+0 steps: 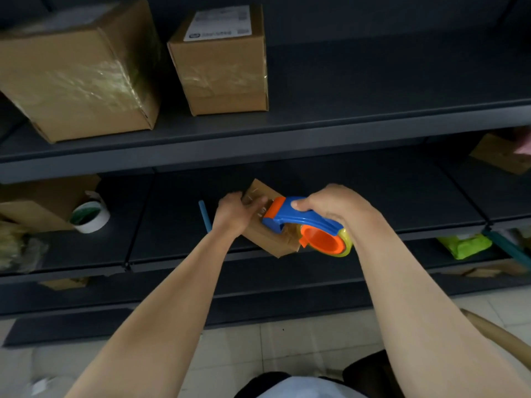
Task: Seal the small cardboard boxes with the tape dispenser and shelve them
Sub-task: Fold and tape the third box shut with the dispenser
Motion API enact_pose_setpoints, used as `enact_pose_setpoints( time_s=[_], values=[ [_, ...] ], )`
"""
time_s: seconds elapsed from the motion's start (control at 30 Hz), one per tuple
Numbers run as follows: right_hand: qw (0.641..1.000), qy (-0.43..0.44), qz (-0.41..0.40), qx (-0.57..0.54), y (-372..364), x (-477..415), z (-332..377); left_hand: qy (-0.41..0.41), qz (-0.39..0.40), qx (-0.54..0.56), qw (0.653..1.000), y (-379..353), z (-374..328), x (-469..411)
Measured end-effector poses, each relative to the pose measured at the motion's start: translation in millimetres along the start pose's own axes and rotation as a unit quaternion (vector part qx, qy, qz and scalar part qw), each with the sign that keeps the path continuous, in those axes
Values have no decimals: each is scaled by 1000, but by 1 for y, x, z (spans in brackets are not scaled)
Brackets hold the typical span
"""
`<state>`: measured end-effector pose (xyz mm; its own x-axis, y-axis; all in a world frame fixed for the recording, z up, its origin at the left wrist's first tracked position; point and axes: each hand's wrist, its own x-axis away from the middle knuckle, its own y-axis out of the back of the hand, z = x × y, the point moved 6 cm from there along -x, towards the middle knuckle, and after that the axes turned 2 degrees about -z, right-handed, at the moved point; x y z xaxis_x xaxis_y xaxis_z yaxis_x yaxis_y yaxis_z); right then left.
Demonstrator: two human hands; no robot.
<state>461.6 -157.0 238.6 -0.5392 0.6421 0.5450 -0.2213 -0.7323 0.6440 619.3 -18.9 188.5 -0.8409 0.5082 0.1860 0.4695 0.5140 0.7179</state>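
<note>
Two taped boxes, a large box point(77, 73) and a labelled box point(221, 61), already stood on the upper shelf point(373, 119) at upper left. At frame centre the left hand point(232, 214) was closed around the small cardboard box point(267, 237), tilted at the lower shelf's edge. Just right, the right hand point(330, 208) gripped the tape dispenser point(304, 225) pressed against it, so sealing looked underway and shelving remained.

Small brown box point(265, 239) tilted on shelf edge; blue-orange tape dispenser point(304, 225) atop.
</note>
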Motion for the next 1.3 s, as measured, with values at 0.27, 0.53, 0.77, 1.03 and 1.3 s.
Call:
enact_pose_setpoints(
  time_s=[0.27,0.53,0.77,1.03,1.3],
  values=[
    [1000,13,-9,-13,-4,-7,-13,7,23,17,1000,3,1,-13],
    [999,-32,-19,4,27,-11,-64,90,38,77,992,4,45,-33],
    [998,-36,45,-19,21,-18,-79,83,43,65,993,1,43,-37],
    [998,-40,24,53,15,-19,-58,85,53,32,994,-1,42,-40],
    [937,0,-72,341,5,-15,-5,78,43,19,996,-3,44,-37]
  ],
)
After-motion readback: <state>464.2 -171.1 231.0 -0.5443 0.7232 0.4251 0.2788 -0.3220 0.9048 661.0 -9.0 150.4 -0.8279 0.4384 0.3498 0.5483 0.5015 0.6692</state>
